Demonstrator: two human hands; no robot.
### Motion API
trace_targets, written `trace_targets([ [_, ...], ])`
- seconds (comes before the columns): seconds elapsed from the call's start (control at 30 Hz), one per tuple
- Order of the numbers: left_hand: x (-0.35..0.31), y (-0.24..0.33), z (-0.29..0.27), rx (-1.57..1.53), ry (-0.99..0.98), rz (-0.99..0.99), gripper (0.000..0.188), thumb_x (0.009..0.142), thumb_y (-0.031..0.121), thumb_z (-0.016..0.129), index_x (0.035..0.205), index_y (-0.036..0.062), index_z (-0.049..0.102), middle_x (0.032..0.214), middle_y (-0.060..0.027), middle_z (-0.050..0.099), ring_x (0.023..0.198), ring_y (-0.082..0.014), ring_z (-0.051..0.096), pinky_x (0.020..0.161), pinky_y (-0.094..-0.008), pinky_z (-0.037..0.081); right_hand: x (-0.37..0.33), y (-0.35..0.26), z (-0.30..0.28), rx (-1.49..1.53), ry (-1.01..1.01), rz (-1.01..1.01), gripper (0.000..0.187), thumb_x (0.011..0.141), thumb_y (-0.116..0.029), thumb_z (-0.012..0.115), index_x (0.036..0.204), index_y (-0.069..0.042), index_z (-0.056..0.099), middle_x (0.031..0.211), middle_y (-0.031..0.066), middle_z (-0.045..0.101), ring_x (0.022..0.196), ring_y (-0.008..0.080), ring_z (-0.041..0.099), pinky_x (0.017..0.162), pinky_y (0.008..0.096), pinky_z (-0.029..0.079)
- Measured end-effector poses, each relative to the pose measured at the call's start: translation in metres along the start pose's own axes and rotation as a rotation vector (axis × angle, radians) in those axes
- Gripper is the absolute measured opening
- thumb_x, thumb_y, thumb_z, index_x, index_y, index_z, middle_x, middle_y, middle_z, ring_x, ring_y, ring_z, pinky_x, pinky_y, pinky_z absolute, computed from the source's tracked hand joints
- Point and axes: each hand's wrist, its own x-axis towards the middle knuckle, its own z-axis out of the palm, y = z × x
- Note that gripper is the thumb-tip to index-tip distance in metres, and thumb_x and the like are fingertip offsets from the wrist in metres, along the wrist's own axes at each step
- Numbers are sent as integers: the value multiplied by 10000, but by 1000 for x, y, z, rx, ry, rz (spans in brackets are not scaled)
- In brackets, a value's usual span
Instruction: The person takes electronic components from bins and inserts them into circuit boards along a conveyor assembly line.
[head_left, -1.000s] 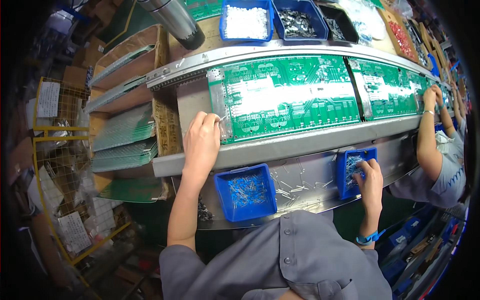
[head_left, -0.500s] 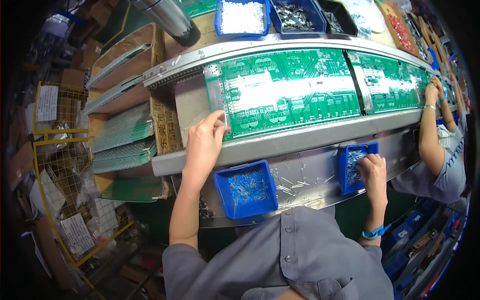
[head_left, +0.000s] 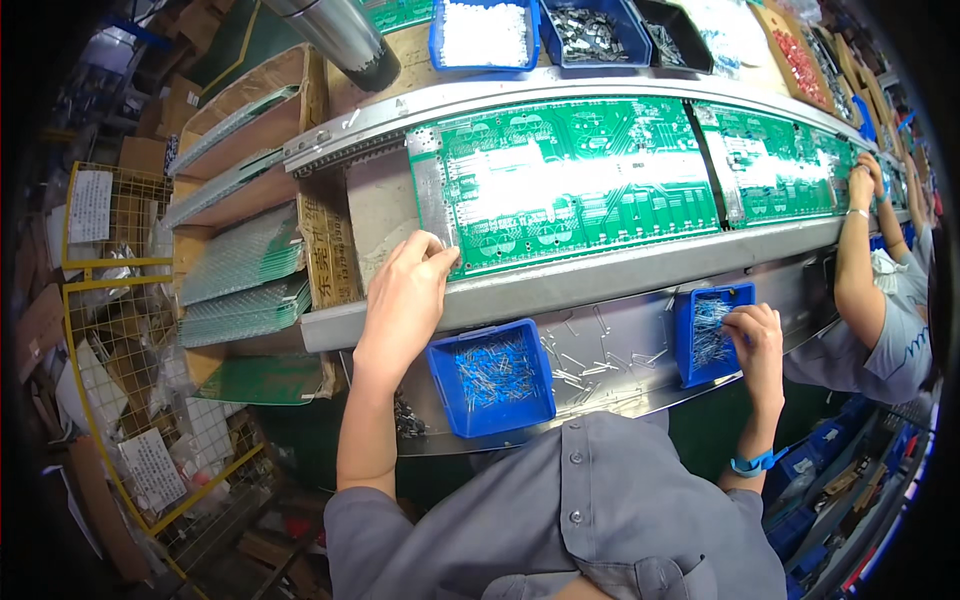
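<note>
A large green circuit board (head_left: 600, 210) lies in the metal rail track. My left hand (head_left: 408, 285) is at its near left corner, thumb and fingertips pinched together. Whether a small part sits between them is too small to tell. My right hand (head_left: 757, 345) is at the right edge of a blue bin (head_left: 684, 345) holding light-blue parts with wire leads (head_left: 711, 325). Its fingers are closed in a pinch, and what they hold is hidden. Between the hands stands another blue bin (head_left: 488, 425) of blue wire-leaded parts (head_left: 492, 372).
Loose leaded parts (head_left: 590, 365) lie on the metal ledge. A second board (head_left: 780, 170) follows on the track, where a co-worker's hands (head_left: 868, 180) work. At left, a cardboard box (head_left: 335, 250) holds stacked boards. Behind the rail stand a steel flask (head_left: 345, 40) and bins of white (head_left: 484, 35) and dark parts (head_left: 590, 38).
My left fingers have come closer together and moved slightly down at the board's corner. My right hand has shifted a little to the right, from over the bin toward its edge.
</note>
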Motion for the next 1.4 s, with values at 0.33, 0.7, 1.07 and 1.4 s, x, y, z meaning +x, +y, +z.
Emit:
trace_targets([
  [0.33, 0, -13, 1, -140, 115, -145, 263, 809, -41, 564, 1068, -61, 601, 1053, -184, 606, 821, -293, 626, 731, -347, 505, -2, 3, -9, 49, 24, 3, 131, 670, -9, 684, 792, -25, 639, 845, 63, 643, 816, 239, 555, 745, 345, 403],
  [0.7, 4, -11, -1, -266, 112, -207, 258, 833, -18, 552, 1084, -38, 610, 1002, -176, 633, 788, -246, 642, 691, -327, 527, 1, 9, -20, 247, 35, 41, 101, 679, 25, 645, 778, 9, 631, 802, 101, 640, 786, 240, 581, 742, 332, 431],
  [1.07, 5, -8, 1, -330, 103, -264, 255, 810, -34, 544, 1057, -55, 605, 1003, -203, 626, 735, -295, 621, 694, -368, 491, 110, -37, -20, 650, -246, -44, 97, 786, -55, 640, 790, 39, 619, 694, 60, 612, 668, 117, 576, 614, 260, 452],
  [1.4, 8, -14, 9, -322, 138, -181, 243, 827, -19, 555, 1063, -32, 611, 996, -156, 619, 775, -241, 637, 691, -321, 533, 219, -94, 71, 736, -588, -101, 138, 820, -124, 673, 885, -1, 675, 694, 21, 646, 578, 60, 559, 508, 217, 444],
])
